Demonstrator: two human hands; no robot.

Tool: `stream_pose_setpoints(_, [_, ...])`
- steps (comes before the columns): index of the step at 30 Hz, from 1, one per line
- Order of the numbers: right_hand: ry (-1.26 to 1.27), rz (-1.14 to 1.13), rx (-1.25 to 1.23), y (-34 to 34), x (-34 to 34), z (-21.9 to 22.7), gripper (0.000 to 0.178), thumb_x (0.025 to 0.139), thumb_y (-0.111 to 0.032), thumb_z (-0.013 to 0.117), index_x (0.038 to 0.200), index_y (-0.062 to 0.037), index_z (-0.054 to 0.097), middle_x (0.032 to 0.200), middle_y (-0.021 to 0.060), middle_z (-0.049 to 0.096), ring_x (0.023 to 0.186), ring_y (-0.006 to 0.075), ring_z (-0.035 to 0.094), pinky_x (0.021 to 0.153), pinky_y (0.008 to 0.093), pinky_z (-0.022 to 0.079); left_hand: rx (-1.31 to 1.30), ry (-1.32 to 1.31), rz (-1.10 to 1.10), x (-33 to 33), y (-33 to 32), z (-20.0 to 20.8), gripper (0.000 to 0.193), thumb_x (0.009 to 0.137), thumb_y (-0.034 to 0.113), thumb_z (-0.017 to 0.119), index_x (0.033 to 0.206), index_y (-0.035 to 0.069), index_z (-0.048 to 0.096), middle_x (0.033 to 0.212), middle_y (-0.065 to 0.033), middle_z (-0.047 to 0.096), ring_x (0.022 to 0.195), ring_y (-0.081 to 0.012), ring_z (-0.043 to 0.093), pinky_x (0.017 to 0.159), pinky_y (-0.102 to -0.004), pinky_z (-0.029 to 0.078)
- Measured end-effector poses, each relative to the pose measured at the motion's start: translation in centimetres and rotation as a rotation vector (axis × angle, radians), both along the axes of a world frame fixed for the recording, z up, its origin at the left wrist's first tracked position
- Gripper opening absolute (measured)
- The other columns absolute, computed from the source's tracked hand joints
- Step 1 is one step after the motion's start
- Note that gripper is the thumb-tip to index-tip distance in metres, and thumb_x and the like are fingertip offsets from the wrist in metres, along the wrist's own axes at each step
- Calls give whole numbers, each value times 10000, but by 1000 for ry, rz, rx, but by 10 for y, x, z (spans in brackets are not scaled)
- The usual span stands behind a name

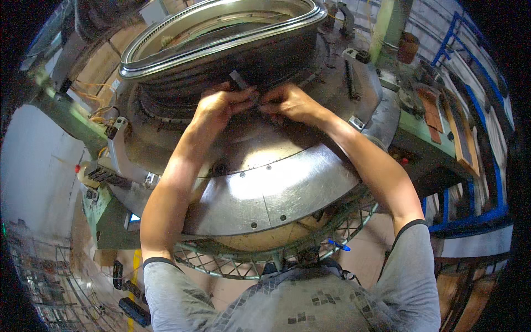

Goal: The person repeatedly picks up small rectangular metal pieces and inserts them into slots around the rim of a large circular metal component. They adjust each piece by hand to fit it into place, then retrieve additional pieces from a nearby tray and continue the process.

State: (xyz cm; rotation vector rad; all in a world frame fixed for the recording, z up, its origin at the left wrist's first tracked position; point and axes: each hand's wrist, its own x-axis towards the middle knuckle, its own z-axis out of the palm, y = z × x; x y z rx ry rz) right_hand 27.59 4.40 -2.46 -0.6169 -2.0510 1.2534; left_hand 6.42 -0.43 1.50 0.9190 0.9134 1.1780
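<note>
Both of my hands meet at the middle of a large round machine, just in front of its dark cylinder wall (182, 95). My left hand (224, 104) is closed in a pinch, and a small flat grey strip (238, 79) juts up from its fingertips. Close beside it, my right hand (291, 104) is also closed, thumb and fingers pressed together near the left fingertips. Whatever sits between the right fingers is too small and dark to make out. Below the hands lies the machine's shiny metal rim plate (282, 180), with several small screws.
A bright metal ring (221, 40) tops the cylinder. Metal brackets (117, 146) stand at the machine's left, and a dark bar (350, 80) lies at the right. A lattice guard (221, 260) with a blue clip (338, 244) curves below. Blue racking (470, 221) stands far right.
</note>
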Motion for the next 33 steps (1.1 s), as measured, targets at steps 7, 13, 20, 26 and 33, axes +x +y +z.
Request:
stream_pose_setpoints(7, [32, -270, 52, -10, 8, -12, 176, 925, -166, 705, 885, 0, 747, 705, 26, 686, 595, 100, 611, 546, 286, 500, 29, -173, 35, 0, 3, -18, 236, 862, -58, 673, 1092, -10, 661, 1082, -133, 694, 1043, -274, 683, 923, -412, 594])
stream_pose_setpoints(13, [-32, -403, 415, -14, 9, -8, 169, 904, -142, 702, 863, 13, 757, 627, 57, 681, 539, 92, 595, 498, 293, 465, 288, 95, 161, -1, -9, 0, 175, 851, -50, 700, 1023, -18, 712, 969, -101, 736, 877, -202, 713, 787, -336, 602])
stream_pose_setpoints(20, [-40, -410, 366, -17, 6, -6, 223, 918, -181, 714, 791, 1, 740, 577, 53, 647, 492, 95, 574, 462, 288, 435, 827, 820, 506, 3, -16, 7, 167, 812, -20, 732, 975, 11, 748, 843, -103, 751, 723, -132, 694, 675, -285, 541])
stream_pose_setpoints(26, [-13, -411, 399, -14, 4, -8, 214, 915, -190, 721, 814, -3, 751, 587, 47, 650, 490, 97, 571, 464, 287, 441, 1091, 1244, 567, 3, -13, 0, 120, 767, -26, 670, 861, 40, 704, 786, -163, 658, 740, -378, 660, 652, -432, 528])
stream_pose_setpoints(33, [-2, -404, 419, -12, 5, -9, 202, 907, -186, 726, 825, -3, 752, 602, 52, 662, 508, 101, 582, 474, 294, 455, 1026, 1545, 504, 8, -13, -10, 174, 722, -45, 619, 850, 52, 687, 923, -162, 701, 784, -375, 695, 675, -446, 572])
